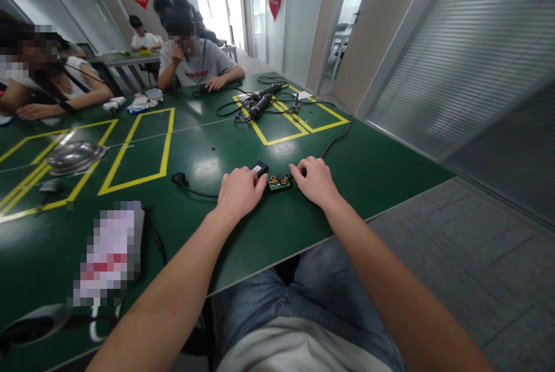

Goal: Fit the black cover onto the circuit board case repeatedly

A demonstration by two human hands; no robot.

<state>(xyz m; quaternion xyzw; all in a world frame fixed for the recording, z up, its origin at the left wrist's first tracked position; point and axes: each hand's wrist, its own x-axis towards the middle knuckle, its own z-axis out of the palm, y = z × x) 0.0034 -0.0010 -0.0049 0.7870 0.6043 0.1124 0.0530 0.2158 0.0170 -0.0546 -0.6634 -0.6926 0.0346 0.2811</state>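
Observation:
A small green circuit board (pixel 278 182) with orange ring-shaped parts lies on the green table between my two hands. My left hand (pixel 241 192) is closed at the board's left side, beside a black case (pixel 260 168) with a white label. From under that hand a black cable runs left to a round plug (pixel 178 179). On the board's right, my right hand (pixel 314 181) pinches a dark piece at the board's edge, too small to make out. A black cable leads from behind this hand toward the back right.
Black tools with tangled cables (pixel 261 103) lie at the back within yellow tape. A shiny metal object (pixel 76 155) and a blurred white-and-red item (pixel 113 248) are at left. People sit across the table (pixel 407 175).

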